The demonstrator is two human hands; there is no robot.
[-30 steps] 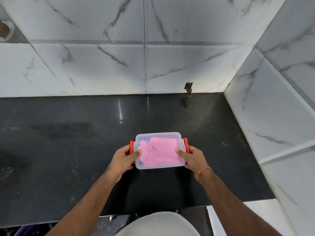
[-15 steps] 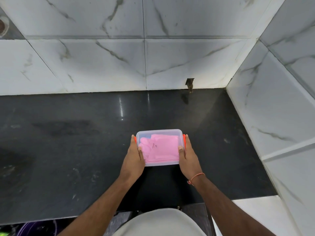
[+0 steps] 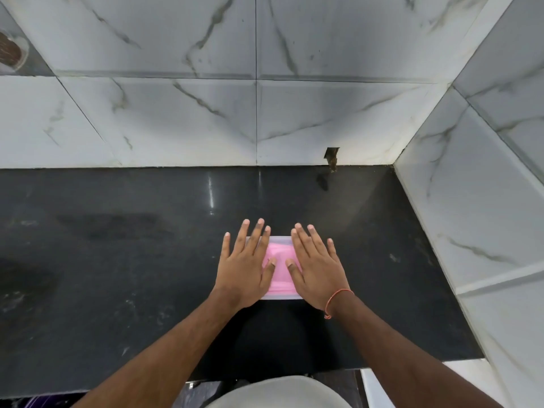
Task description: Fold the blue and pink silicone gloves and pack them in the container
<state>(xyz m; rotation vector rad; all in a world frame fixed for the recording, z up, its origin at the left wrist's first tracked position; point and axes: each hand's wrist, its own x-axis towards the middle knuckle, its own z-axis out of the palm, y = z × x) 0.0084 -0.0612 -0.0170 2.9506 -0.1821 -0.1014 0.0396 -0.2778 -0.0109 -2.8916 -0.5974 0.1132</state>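
Both hands have shifted from the sides onto the top of the clear lidded plastic container: left hand and right hand flat, fingers spread, pinching nothing. Pink silicone glove lies inside, between them; blue one unseen. Risk: uneven pressing leaves a lid edge unsealed.

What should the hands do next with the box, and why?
Probably lift both hands away. The left hand and right hand lie flat and open over the container, whose lid looks on, with the pink glove showing between them. The blue glove and the side clips are hidden, so check that the clips are snapped shut.
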